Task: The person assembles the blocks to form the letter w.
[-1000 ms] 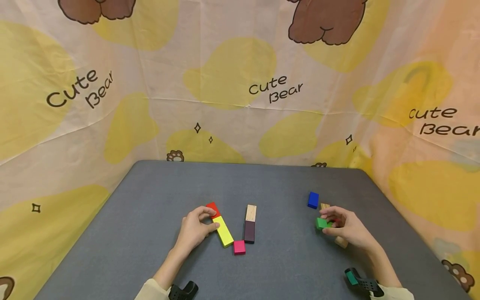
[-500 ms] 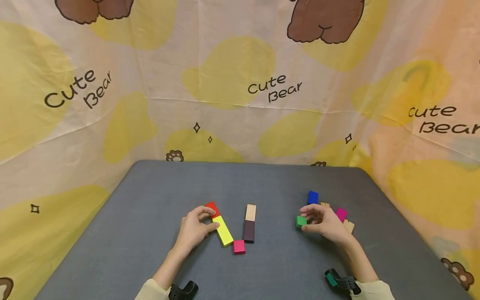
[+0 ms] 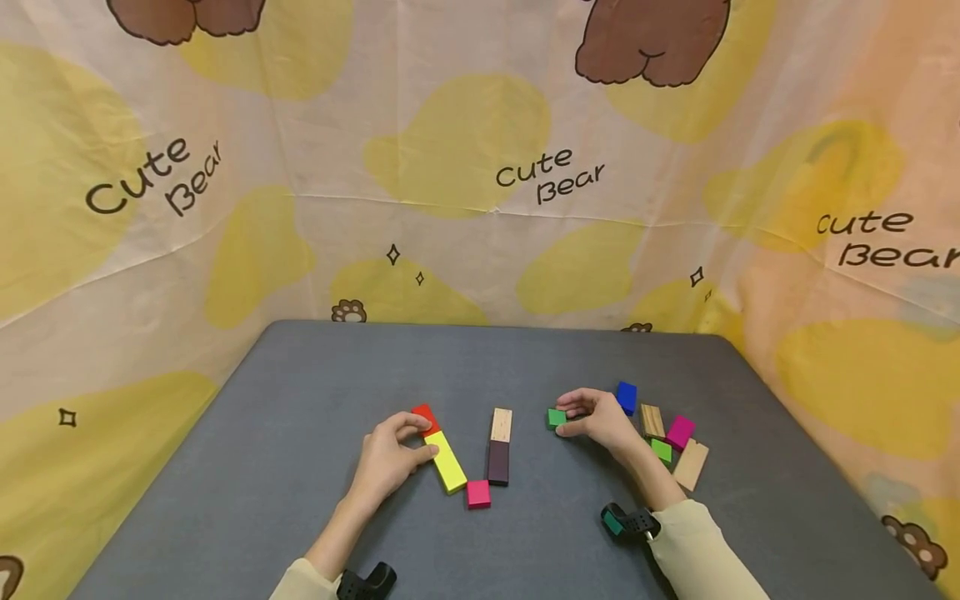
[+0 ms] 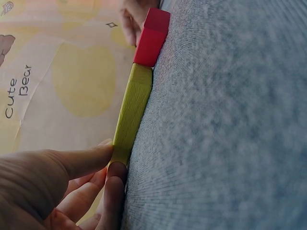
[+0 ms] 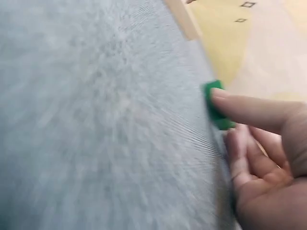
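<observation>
Carrying the green block [image 3: 556,419] away from the loose blocks [image 3: 681,432], the right hand [image 3: 600,421] pinches it between thumb and fingers, now near the pale block [image 3: 502,425] on the tabletop [image 3: 337,367], apparently bringing the arrangement another piece. The left hand [image 3: 390,454] stays curled, gripping the yellow block [image 3: 447,462].

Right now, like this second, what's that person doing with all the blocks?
A person is busy at a grey table. The left fingers touch a red block and a yellow block, which lie end to end. The right fingers hold a dark green block, and I can't tell if it's off the table. It's to the right of a dark block and a light wooden block. A blue block lies further right.
</observation>
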### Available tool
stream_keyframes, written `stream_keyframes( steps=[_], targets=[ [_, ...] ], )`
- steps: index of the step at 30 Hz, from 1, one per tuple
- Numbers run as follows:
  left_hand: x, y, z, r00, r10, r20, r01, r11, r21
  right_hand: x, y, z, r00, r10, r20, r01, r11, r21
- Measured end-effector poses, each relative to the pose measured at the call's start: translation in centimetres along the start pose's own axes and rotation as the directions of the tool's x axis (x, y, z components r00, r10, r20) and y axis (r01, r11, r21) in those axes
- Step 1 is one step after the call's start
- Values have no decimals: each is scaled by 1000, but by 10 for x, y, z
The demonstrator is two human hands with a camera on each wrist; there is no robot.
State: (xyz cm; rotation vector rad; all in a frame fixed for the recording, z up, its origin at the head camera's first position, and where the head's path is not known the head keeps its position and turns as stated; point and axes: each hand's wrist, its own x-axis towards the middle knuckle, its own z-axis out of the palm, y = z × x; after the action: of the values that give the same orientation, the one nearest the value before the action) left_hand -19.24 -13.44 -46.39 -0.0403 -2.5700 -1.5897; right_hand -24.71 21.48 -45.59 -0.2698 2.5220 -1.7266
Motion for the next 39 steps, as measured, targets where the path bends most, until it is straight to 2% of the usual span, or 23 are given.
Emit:
stream_keyframes(
  steps=[4, 13, 22, 32, 39],
  targets=[
    [1, 0, 0, 1000, -1, -1, 1, 1000, 0, 18, 10, 6, 996, 65, -60, -61, 996, 67],
    [0, 1, 0, 1000, 2, 0, -2, 1000, 14, 37, 5, 27, 998, 64, -28, -61, 994, 94],
    [1, 1, 0, 1000, 12, 0, -12, 1000, 26, 42, 3, 30, 996, 75, 41, -81, 984, 157],
    [1, -1, 0, 1000, 17, -1, -17, 999, 32, 46, 4, 30, 994, 52, 96, -67, 984, 163],
    [1, 0, -1, 1000, 14, -3, -14, 999, 36, 45, 1, 34, 995, 60, 81, -72, 984, 162]
  ],
)
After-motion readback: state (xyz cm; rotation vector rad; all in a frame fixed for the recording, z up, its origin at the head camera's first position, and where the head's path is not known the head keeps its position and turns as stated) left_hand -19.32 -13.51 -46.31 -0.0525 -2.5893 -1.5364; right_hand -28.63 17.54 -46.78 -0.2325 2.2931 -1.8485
